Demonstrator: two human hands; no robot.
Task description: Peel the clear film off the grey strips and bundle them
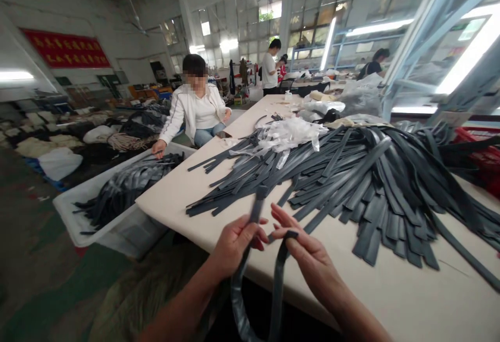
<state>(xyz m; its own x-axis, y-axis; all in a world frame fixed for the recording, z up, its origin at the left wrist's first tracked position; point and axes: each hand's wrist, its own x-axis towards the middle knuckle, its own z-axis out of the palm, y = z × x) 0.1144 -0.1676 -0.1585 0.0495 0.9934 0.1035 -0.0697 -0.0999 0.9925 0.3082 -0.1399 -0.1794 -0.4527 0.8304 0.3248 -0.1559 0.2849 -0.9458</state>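
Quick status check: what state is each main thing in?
left hand: closed on held strip
right hand: pinching held strip's end
held strip: bent, sagging between hands
table strips: loose, fanned out
white material: crumpled atop table strips
white bin: open, holding heaped strips
tube lights: lit

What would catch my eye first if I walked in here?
Probably the great spread of dark strips across the pale table. Closest to you, below it, the left hand and right hand hold a looped strip. A red banner stands out at upper left.
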